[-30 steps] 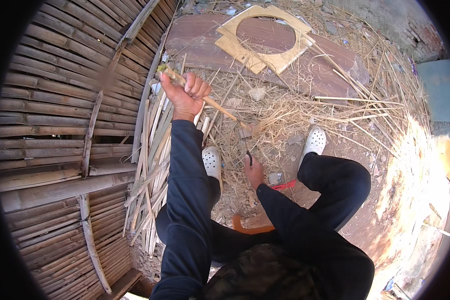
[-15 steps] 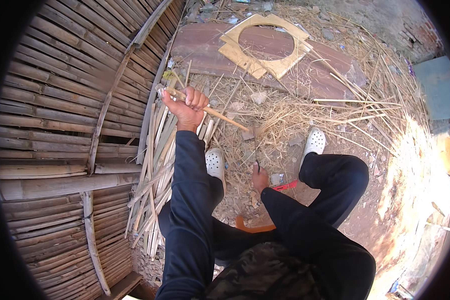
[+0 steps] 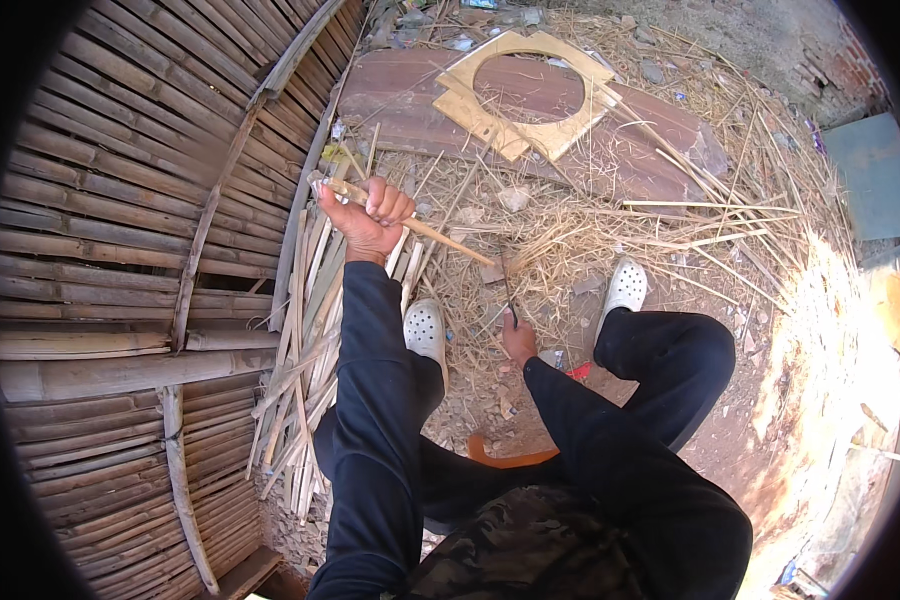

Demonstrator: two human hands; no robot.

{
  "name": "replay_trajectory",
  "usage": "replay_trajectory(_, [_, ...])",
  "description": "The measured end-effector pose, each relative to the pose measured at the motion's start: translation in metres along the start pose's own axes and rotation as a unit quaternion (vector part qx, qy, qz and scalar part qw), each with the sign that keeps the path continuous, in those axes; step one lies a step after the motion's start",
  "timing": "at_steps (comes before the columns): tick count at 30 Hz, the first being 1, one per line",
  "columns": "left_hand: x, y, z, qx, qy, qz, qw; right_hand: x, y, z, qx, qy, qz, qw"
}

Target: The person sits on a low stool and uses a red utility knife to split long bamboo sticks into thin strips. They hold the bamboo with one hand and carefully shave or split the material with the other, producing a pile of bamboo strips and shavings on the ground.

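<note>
My left hand point(image 3: 372, 222) is closed around a thick bamboo stick point(image 3: 450, 242), held at a slant with its upper end by my thumb. The stick's lower end points down to the right, close to a small brick piece point(image 3: 491, 271) on the ground. Between my feet, my right hand point(image 3: 518, 342) grips the dark handle of a knife point(image 3: 505, 270). Its narrow dark blade points away from me, its edge near the stick's lower end. Whether blade and stick touch, I cannot tell.
Split bamboo strips point(image 3: 295, 370) lie in a pile along the bamboo wall point(image 3: 130, 190) at left. Ahead, a pale board with a round hole point(image 3: 457, 100) rests on a brown sheet point(image 3: 390, 100). Shavings point(image 3: 570, 235) cover the ground; a red object point(image 3: 579, 371) lies behind my right wrist.
My right hand has moved slightly forward with the knife, and its wrist now hides more of the red object. The left hand and bamboo stick have hardly moved.
</note>
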State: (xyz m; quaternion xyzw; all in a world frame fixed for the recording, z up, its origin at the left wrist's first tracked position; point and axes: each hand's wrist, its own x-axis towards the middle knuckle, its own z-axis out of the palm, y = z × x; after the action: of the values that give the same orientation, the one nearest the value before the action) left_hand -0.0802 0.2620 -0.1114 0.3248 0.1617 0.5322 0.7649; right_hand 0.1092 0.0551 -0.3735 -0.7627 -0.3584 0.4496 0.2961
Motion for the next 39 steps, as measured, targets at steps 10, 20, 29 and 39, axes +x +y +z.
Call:
replay_trajectory(10, [0.014, 0.005, -0.022, -0.04, -0.036, -0.015, 0.998, -0.011, 0.032, 0.012, 0.018, 0.052, -0.104, 0.993])
replay_trajectory(20, [0.001, 0.012, -0.004, 0.004, 0.134, 0.07, 0.988, -0.027, 0.056, 0.007, -0.06, 0.068, 0.012, 0.996])
replay_trajectory(29, [-0.037, 0.082, 0.081, 0.102, 0.391, 0.245, 0.881, -0.033, 0.004, -0.055, 0.342, 0.116, 0.159, 0.919])
replay_trajectory(39, [-0.106, 0.146, 0.162, 0.11, 0.219, 0.331, 0.911, -0.109, -0.128, -0.231, 0.458, -0.294, 0.15, 0.825])
